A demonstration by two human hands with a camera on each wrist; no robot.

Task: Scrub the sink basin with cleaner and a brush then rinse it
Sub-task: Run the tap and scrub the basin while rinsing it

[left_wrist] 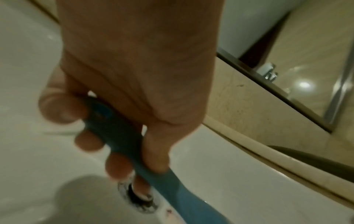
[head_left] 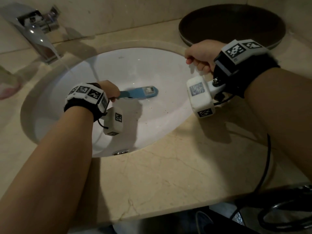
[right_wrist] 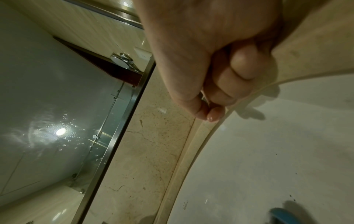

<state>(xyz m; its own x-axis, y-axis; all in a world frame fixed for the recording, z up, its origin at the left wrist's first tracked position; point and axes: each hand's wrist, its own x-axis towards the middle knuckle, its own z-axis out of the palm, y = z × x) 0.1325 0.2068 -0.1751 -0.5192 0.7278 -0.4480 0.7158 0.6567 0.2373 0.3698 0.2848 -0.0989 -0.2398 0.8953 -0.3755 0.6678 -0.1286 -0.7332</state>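
A white oval sink basin (head_left: 160, 76) is set in a beige marble counter. My left hand (head_left: 109, 92) grips the handle of a blue scrub brush (head_left: 141, 93), whose head lies at the basin bottom over the drain (left_wrist: 138, 200). The left wrist view shows fingers (left_wrist: 88, 142) curled round the blue handle (left_wrist: 122, 136). Water runs from the chrome faucet (head_left: 37, 36) into the basin's left side. My right hand (head_left: 200, 56) rests as a loose fist on the basin's right rim, holding nothing; its curled fingers (right_wrist: 239, 71) show in the right wrist view. No cleaner bottle is in view.
A dark round tray (head_left: 233, 24) sits on the counter (head_left: 168, 174) behind my right hand. Dark specks dot the basin's right slope. The overflow hole (head_left: 120, 152) is at the near rim. A blurred pink thing (head_left: 8, 90) lies at far left. A mirror edge (right_wrist: 122, 136) runs along the wall.
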